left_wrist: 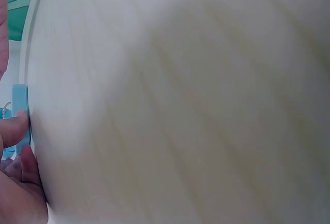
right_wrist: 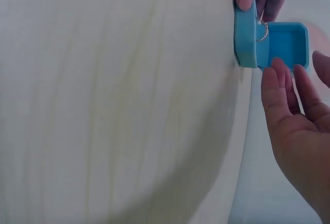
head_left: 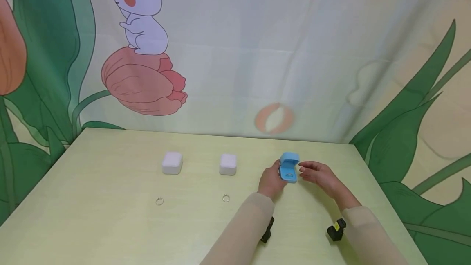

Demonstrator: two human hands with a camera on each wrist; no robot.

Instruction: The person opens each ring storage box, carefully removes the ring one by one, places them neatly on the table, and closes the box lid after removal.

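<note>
A blue ring box [head_left: 289, 157] stands with its lid up on the right half of the table. A ring [head_left: 289, 175] sits in its base, and the right wrist view shows the ring [right_wrist: 266, 32] standing up from the insert. My left hand [head_left: 271, 181] grips the box from its left side, the thumb [right_wrist: 246, 0] on the base. On the other side is my right hand [head_left: 321, 176], its fingers extended close by the open lid. Whether those fingertips touch the box I cannot tell.
Two closed white boxes [head_left: 172, 163] [head_left: 228, 164] stand to the left on the pale table [head_left: 110, 232]. In front of them lie two loose rings [head_left: 159, 201] [head_left: 226, 198]. A printed cloth [head_left: 228, 52] hangs behind the table's far edge.
</note>
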